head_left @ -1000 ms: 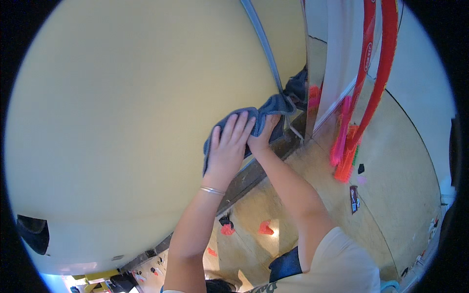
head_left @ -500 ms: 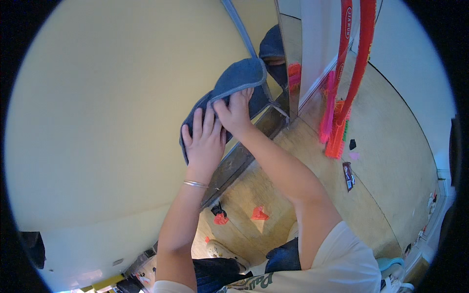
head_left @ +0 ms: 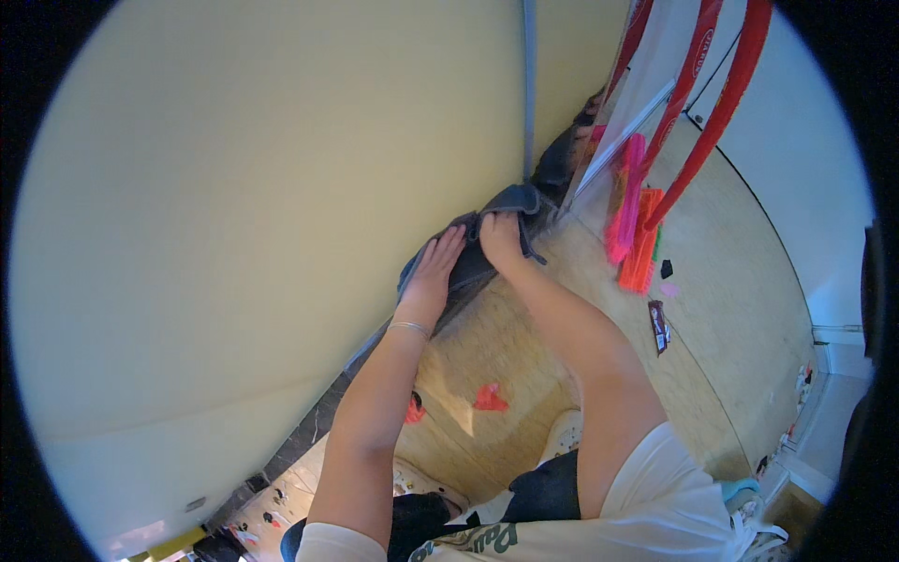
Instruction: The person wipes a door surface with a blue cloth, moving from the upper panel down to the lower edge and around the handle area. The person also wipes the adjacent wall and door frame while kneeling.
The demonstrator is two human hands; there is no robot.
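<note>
Nearest, red scraps (head_left: 489, 397) lie loose on the wooden floor (head_left: 524, 347). Beyond them the left hand (head_left: 434, 272) lies flat, fingers spread, pressing a grey cloth (head_left: 473, 262) onto the dark skirting (head_left: 309, 431) at the foot of the cream wall (head_left: 262, 187), while the right hand (head_left: 501, 239) bunches the cloth's upper end, fingers curled, apparently to keep it bearing on the surface. Farther off, pink and orange brushes (head_left: 635, 234) stand on red handles (head_left: 721, 103).

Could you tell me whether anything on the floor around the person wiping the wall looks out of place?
Yes. Small scraps lie scattered on the wooden floor: a red scrap beside the right forearm, a dark wrapper and bright pink and orange pieces near the red poles. Both hands, left hand and right hand, press a grey cloth low against the wall.
</note>
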